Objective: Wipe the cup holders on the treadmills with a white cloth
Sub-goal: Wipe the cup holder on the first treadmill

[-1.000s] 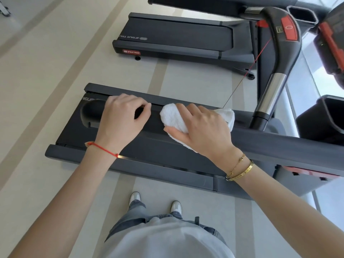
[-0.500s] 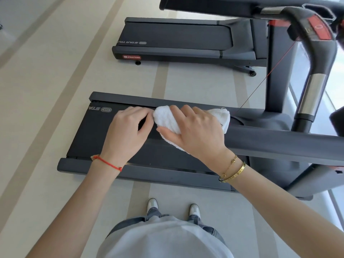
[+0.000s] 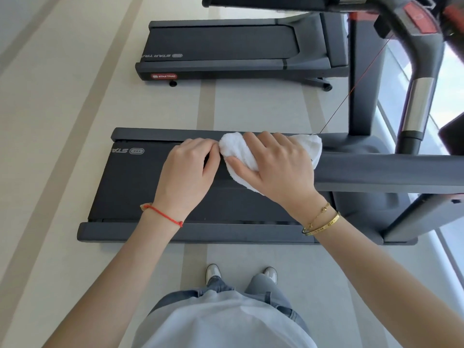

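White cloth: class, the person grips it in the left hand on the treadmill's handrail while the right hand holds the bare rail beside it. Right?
No: the sides are swapped. In the head view the right hand grips the white cloth on the handrail; the left hand holds the bare rail.

Both forearms are bare, with no sleeves in view. The left hand point(image 3: 187, 172) has a thin red string bracelet point(image 3: 164, 214) at its wrist. The right hand point(image 3: 278, 169) wears a fine gold chain bracelet point(image 3: 320, 214) and, just behind it, a gold bangle point(image 3: 322, 226) with engraved lettering. Below are a pale grey-white top point(image 3: 226, 322), blue-grey jeans point(image 3: 261, 285), and white shoes point(image 3: 213, 271) with grey toe caps.
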